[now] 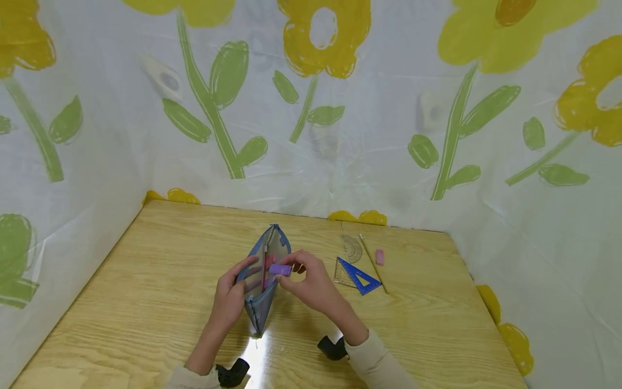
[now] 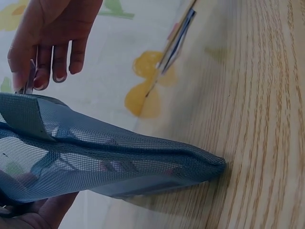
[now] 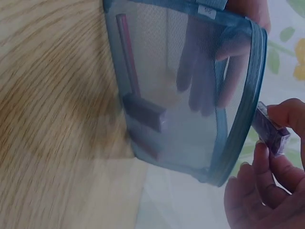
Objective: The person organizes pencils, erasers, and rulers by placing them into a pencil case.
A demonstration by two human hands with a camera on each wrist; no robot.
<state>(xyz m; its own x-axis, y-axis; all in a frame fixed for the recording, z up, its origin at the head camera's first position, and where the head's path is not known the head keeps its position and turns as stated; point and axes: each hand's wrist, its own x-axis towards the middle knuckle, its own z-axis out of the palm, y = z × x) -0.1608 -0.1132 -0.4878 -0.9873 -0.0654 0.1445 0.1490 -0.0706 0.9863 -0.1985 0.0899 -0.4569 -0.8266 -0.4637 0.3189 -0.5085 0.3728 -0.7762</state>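
A blue mesh zip pencil case (image 1: 259, 310) stands with its mouth open on the table. My left hand (image 1: 230, 292) grips its left side; its fingers show through the mesh in the right wrist view. Between the thumb and fingers of my right hand (image 1: 311, 281) is a purple eraser (image 1: 279, 269), pinched at the case's mouth. Inside the case are a red pencil (image 1: 264, 270) and a block-shaped thing (image 3: 145, 113), seen through the mesh. A smaller reddish piece (image 3: 144, 146) lies beside the block, too blurred to name.
Right of the case lie a clear protractor (image 1: 352, 248), a blue set square (image 1: 359, 276) over a clear one (image 1: 342, 274), a pencil (image 1: 373, 263) and a pink eraser (image 1: 379, 257). A flower-printed sheet (image 1: 379, 162) walls the wooden table (image 1: 146, 292) at the back and sides.
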